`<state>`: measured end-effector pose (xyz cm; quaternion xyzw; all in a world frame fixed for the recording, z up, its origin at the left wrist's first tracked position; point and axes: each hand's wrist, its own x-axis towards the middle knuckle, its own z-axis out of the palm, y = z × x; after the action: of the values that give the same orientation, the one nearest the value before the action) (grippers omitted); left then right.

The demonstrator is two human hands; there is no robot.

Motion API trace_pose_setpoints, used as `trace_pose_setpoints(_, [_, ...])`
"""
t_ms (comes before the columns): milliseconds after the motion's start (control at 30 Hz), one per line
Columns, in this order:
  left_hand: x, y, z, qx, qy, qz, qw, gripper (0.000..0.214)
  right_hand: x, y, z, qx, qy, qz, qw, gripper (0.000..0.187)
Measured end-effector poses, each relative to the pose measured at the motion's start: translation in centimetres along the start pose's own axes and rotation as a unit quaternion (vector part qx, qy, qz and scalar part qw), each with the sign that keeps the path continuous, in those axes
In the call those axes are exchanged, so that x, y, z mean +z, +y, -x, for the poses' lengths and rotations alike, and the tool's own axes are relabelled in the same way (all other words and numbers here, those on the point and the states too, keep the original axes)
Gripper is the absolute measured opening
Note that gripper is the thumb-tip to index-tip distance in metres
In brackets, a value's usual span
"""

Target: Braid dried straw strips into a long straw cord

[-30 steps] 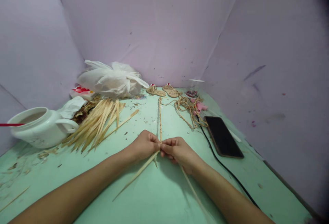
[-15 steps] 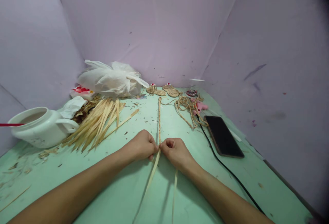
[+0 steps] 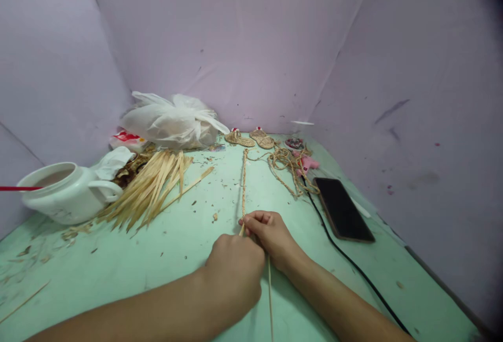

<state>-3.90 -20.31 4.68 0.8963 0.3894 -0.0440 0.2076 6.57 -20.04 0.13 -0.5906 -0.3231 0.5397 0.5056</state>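
Observation:
A thin straw braid runs straight away from me over the pale green table. At its near end, my right hand pinches it between thumb and fingers. Closer to me, my left hand is closed, its back toward me and its fingertips mostly hidden. A short stretch of pale straw strand shows between the braid's end and this hand. Another thin strand hangs down below my right hand toward the table's near side.
Left stand a white mug, a heap of straw strips and a white plastic bag. Small woven sandals lie at the back. On the right are tangled braided cord, a pink glue gun, a black cable and a phone.
My left hand has moved from beside the braid's end toward me and slightly right, now covering most of the pale strand. My right hand stays at the braid's end.

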Motion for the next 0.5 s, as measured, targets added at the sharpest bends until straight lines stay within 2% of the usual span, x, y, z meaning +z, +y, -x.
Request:
trace_pose_setpoints(67, [-1.3, -0.9, -0.4, -0.021, 0.030, 0.023, 0.999, 0.017, -0.1, 0.1, -0.1, -0.005, 0.002, 0.002, 1.000, 0.016])
trace_pose_setpoints(100, [-2.0, -1.5, -0.8, -0.045, 0.066, 0.044, 0.996, 0.020, -0.1, 0.2, -0.2, -0.008, -0.001, 0.002, 1.000, 0.016])
trace_pose_setpoints(133, [-2.7, -2.2, -1.3, -0.073, 0.126, 0.083, 0.986, 0.021, -0.2, 0.2, -0.3, -0.013, -0.003, 0.003, 1.000, 0.017])
trace_pose_setpoints(167, [-3.1, -3.0, -1.8, -0.105, 0.138, 0.149, 0.973, 0.020, -0.2, 0.3, -0.3, -0.021, -0.006, 0.008, 1.000, 0.018])
trace_pose_setpoints(233, [-3.4, -4.2, -2.9, -0.171, 0.032, 0.315, 0.933, 0.031, -0.2, 0.5, -0.5, -0.038, -0.016, 0.015, 0.999, 0.021])
trace_pose_setpoints(300, [-2.8, -5.0, -3.9, -0.166, -0.101, 0.458, 0.867, 0.026, -0.3, 0.6, -0.6, -0.050, -0.037, 0.007, 0.998, 0.023])
trace_pose_setpoints(333, [-2.4, -5.3, -4.2, -0.150, -0.146, 0.508, 0.836, 0.019, -0.3, 0.6, -0.6, -0.052, -0.049, 0.004, 0.997, 0.024])
trace_pose_setpoints(400, [-1.6, -5.6, -4.5, -0.122, -0.184, 0.560, 0.799, 0.009, -0.4, 0.7, -0.7, -0.056, -0.068, 0.005, 0.996, 0.025])
trace_pose_setpoints(500, [-1.1, -5.7, -4.5, -0.122, -0.176, 0.564, 0.798, 0.008, -0.6, 0.6, -0.9, -0.065, -0.082, 0.016, 0.994, 0.026])
